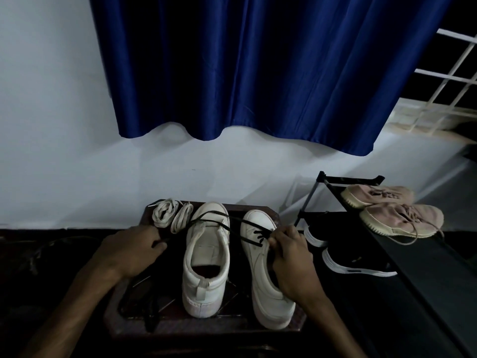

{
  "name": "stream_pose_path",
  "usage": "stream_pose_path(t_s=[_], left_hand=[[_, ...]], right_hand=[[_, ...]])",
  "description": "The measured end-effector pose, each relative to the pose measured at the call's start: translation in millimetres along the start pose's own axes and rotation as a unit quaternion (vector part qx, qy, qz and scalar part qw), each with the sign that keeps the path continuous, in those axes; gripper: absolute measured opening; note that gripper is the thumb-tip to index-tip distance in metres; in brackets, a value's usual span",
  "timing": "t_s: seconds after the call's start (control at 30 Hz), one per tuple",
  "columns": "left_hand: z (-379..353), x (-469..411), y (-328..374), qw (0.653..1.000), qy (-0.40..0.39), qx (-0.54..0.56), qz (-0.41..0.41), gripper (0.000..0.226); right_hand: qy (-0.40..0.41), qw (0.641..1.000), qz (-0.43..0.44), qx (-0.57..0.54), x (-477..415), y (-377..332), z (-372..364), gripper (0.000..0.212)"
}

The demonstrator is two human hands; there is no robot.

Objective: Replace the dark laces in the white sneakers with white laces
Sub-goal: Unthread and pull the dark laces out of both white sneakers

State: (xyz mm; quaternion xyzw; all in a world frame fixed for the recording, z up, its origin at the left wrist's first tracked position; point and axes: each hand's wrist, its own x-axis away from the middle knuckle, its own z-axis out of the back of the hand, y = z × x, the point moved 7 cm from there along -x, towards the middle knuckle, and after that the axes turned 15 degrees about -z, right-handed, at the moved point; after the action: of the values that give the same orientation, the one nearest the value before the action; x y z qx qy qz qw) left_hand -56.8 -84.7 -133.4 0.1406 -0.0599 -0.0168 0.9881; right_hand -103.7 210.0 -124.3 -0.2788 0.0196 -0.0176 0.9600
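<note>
Two white sneakers stand side by side on a dark low table, toes pointing away from me. The left sneaker has no lace in it. The right sneaker keeps a dark lace in its front eyelets. That lace runs left across the other sneaker's toe to my left hand, which grips its end. My right hand pinches the lace at the eyelets of the right sneaker. Two coiled white laces lie at the table's far left corner.
A black shoe rack stands on the right, with a pink pair of sneakers on top and black shoes with white soles below. A white wall and a blue curtain are behind the table. Another dark lace lies at the table's near left.
</note>
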Motion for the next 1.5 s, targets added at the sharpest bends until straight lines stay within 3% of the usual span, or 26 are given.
stream_pose_path(t_s=[0.1,0.17,0.27,0.33,0.37,0.43,0.53,0.6,0.67,0.87,1.07,1.23,1.33,1.4,1.5], left_hand=[[12,8,-1,0.997,0.047,0.058,0.004,0.011],[40,9,6,0.985,0.153,0.074,0.0,0.013],[85,4,40,0.914,0.317,0.239,-0.086,0.014],[94,-6,75,0.85,0.317,0.396,-0.14,0.014],[90,-11,93,0.843,0.298,0.419,-0.159,0.01],[67,-20,127,0.882,0.235,0.363,-0.187,0.011],[22,-23,151,0.952,0.188,0.163,-0.177,0.028],[9,-20,153,0.97,0.204,-0.015,-0.135,0.028],[6,-11,158,0.961,0.236,-0.095,-0.108,0.027],[-17,22,192,0.941,0.308,0.007,-0.144,0.022],[-37,18,190,0.941,0.322,0.056,-0.084,0.029],[-52,11,195,0.949,0.297,0.079,-0.07,0.043],[-49,14,194,0.934,0.337,0.096,-0.067,0.03],[-45,16,196,0.923,0.363,0.104,-0.074,0.019],[-42,16,198,0.918,0.376,0.099,-0.07,0.013]], right_hand=[[0.0,1.0,-0.001,0.001,0,1,-1,0.017],[-0.001,1.0,0.001,-0.004,0,1,0,0.017],[0.005,1.0,0.008,-0.01,2,1,1,0.02],[0.021,0.999,0.008,-0.035,5,1,4,0.023],[0.037,0.998,0.01,-0.051,6,2,7,0.023],[0.079,0.993,0.018,-0.087,11,1,13,0.02],[0.117,0.98,0.027,-0.16,15,6,20,0.017],[0.106,0.977,0.029,-0.184,12,7,19,0.024],[0.081,0.981,0.022,-0.177,7,8,15,0.028],[0.024,0.999,0.022,0.025,-1,7,16,0.027],[-0.045,0.972,0.027,0.23,-14,-11,27,0.028],[-0.148,0.957,0.098,0.229,-18,-14,28,0.016],[-0.26,0.937,0.186,0.142,-8,-17,48,0.009],[-0.316,0.928,0.163,0.116,-5,-12,58,0.008],[-0.269,0.94,0.114,0.177,-14,-9,55,0.032]])
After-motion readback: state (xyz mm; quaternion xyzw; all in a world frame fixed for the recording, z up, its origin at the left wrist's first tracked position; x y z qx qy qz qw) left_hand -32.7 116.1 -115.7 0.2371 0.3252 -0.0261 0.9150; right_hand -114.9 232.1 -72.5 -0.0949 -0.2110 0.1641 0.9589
